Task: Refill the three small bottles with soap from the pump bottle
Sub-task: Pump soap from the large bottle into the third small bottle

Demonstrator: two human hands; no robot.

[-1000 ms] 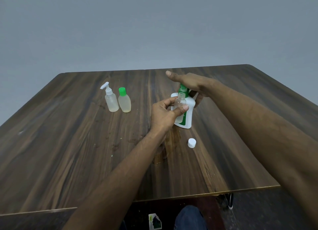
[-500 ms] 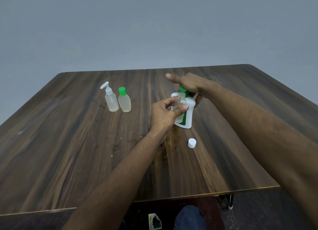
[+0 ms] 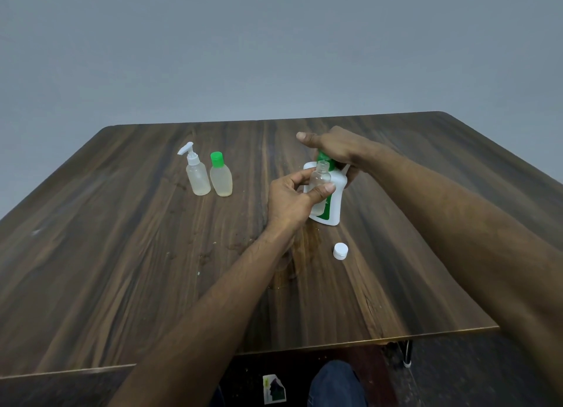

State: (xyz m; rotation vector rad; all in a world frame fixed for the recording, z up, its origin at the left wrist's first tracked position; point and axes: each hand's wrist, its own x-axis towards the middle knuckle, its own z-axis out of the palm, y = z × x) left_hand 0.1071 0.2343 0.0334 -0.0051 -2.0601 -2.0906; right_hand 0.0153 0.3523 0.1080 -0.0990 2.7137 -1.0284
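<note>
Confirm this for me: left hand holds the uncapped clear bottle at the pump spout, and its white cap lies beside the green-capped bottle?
Not quite. In the head view the white cap lies alone, near the pump bottle, well apart from the green-capped bottle.

Three small bottles are counted: one clear with a white pump top point(image 3: 196, 175), one with a green cap point(image 3: 221, 175), and one clear and uncapped point(image 3: 320, 179). One large white pump bottle with a green head point(image 3: 333, 204) is shown. One loose white cap point(image 3: 340, 251) is seen. One wooden counter point(image 3: 122, 254) is present. Two hands are counted, the left point(image 3: 292, 199) and the right point(image 3: 335, 147). One scrap of printed paper point(image 3: 274, 388) is seen on the floor.
</note>
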